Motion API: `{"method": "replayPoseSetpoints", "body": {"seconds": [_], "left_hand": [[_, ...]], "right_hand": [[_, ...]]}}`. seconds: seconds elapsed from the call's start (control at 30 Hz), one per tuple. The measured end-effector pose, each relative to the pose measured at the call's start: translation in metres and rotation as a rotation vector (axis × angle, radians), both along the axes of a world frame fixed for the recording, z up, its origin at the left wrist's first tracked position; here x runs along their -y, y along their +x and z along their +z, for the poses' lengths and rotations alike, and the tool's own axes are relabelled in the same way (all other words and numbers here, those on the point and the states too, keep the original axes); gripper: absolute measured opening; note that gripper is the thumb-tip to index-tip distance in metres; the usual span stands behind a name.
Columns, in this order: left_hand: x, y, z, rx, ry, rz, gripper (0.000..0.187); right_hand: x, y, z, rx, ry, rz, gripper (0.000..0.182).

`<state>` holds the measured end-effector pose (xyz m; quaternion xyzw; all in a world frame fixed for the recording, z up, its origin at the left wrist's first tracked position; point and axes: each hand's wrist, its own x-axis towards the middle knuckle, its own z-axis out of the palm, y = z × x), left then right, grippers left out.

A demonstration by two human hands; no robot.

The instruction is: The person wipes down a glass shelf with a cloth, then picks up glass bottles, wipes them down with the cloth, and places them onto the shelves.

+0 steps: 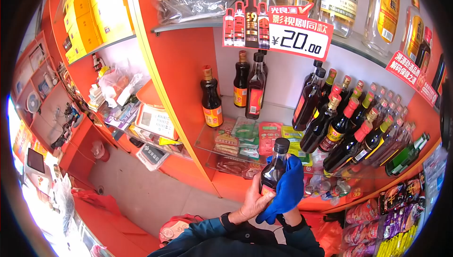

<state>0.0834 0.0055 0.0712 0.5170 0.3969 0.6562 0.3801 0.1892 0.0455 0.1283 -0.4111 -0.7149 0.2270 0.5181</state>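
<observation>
My left hand (255,201) is closed around the lower part of a dark glass bottle (273,168) with a black cap. The bottle stands nearly upright in front of my chest, its label partly covered by my fingers. A blue cloth (289,186) is pressed to the bottle's right side by my right hand (292,215). Most of that hand is hidden beneath the cloth; only the part near the wrist shows. Just beyond, flat packets (270,136) in red, green and yellow lie on a glass shelf.
Several dark bottles (342,127) crowd the shelf at right. A few others, including an orange-labelled bottle (212,99), stand at left. A price sign (277,30) hangs from the upper shelf. Snack packs (389,219) fill the lower right. A calculator-like device (155,119) sits on the left shelf.
</observation>
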Motion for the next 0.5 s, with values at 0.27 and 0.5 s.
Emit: {"method": "replayPoseSetpoints", "body": {"seconds": [0.27, 0.5], "left_hand": [[-0.009, -0.014, 0.01, 0.114, -0.025, 0.012, 0.079], [-0.012, -0.018, 0.018, 0.186, -0.007, 0.07, 0.083]], "right_hand": [[0.021, -0.009, -0.064, 0.198, -0.051, -0.074, 0.078], [0.032, -0.008, -0.062, -0.111, -0.465, 0.279, 0.073]]}}
